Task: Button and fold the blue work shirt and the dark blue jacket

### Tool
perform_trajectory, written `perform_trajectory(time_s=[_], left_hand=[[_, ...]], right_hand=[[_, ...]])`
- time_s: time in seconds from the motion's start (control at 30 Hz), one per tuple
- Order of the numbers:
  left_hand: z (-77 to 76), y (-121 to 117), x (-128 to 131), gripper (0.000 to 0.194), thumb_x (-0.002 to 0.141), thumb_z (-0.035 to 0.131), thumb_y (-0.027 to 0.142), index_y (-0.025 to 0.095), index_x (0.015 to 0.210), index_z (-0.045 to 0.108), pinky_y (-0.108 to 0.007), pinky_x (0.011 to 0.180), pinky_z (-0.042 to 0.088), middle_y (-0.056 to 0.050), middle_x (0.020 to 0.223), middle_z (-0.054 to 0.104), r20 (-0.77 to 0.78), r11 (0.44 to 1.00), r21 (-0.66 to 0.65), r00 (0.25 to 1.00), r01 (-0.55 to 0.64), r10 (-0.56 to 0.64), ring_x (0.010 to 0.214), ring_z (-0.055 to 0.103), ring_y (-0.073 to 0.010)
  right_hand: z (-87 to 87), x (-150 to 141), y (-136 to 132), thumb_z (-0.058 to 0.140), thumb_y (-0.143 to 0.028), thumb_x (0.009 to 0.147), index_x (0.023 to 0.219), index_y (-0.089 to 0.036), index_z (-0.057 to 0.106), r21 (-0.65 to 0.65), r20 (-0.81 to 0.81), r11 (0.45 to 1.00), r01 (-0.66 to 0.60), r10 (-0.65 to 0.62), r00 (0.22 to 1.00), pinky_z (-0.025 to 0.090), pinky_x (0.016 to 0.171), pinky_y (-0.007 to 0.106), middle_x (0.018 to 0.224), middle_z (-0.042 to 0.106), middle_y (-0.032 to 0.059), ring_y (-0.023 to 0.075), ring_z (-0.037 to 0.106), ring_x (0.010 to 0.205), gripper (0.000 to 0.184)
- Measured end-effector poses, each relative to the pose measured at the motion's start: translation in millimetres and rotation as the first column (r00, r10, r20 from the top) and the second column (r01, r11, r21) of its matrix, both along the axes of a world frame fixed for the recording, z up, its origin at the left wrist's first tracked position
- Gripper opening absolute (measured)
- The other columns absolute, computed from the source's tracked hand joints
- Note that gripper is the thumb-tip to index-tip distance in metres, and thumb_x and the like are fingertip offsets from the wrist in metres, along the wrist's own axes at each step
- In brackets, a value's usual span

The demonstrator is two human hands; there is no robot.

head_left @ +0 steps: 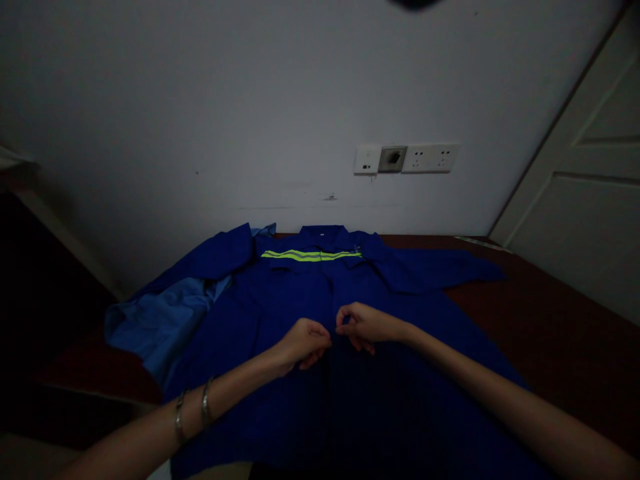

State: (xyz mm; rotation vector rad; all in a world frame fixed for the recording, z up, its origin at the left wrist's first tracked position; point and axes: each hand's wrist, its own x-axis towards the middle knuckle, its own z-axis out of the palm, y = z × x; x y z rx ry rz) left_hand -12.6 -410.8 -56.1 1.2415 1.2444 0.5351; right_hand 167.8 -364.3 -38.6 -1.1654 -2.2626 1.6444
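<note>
A dark blue work jacket (295,293) lies spread out, front up, with its collar toward the wall and a yellow-green reflective stripe (295,255) across the chest. My left hand (307,341) is closed in a pinch at the left side of the jacket's front opening. Facing it, just right of the opening, my right hand (363,325) pinches too, thumb against forefinger. The two sets of fingertips are close but apart. Dim light hides exactly which bit of cloth edge lies between them. Two metal bangles circle my left forearm.
A lighter blue garment (173,317) lies bunched partly under the jacket's sleeve on the left. Beneath is a dark red-brown tabletop (545,320), set against a white wall (225,120) with sockets (430,159). A panelled white door (590,193) stands at right.
</note>
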Motion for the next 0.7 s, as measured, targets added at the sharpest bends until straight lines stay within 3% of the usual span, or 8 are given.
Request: perform_trajectory(time_s=[0.23,0.4,0.7], left_hand=[[11.5,-2,5,0.033,0.064,0.064,0.041,0.013,0.077,0.054,-0.016,0.029,0.016,0.009,0.043,0.043,0.017,0.996,0.063,0.998,-0.057,0.056,0.027,0.029,-0.002],[13.8,5,9,0.03,0.065,0.063,0.041,0.014,0.073,0.054,-0.017,0.032,0.013,0.011,0.039,0.035,0.018,0.987,0.079,0.99,-0.143,0.142,0.029,0.024,-0.0016],[15.5,12,1,0.028,0.062,0.065,0.038,0.014,0.07,0.052,-0.017,0.034,0.011,0.012,0.038,0.034,0.055,0.986,0.091,0.99,-0.136,0.132,0.031,0.022,-0.001]], right_hand=[[14.9,1,0,0.047,-0.03,0.079,0.087,-0.017,0.049,0.141,0.02,0.99,0.023,-0.026,0.999,0.031,0.03,0.013,0.047,0.049,-0.0072,0.004,0.039,0.031,0.016],[20.8,-2,-1,0.046,-0.031,0.08,0.087,-0.017,0.048,0.167,0.007,0.984,0.063,-0.065,0.998,0.029,0.03,0.011,0.048,0.046,-0.0074,0.0036,0.039,0.033,0.015],[15.8,-3,4,0.046,-0.029,0.082,0.085,-0.017,0.048,0.296,-0.04,0.952,0.082,-0.073,0.997,0.025,0.031,0.011,0.048,0.045,-0.0065,0.003,0.038,0.035,0.013]])
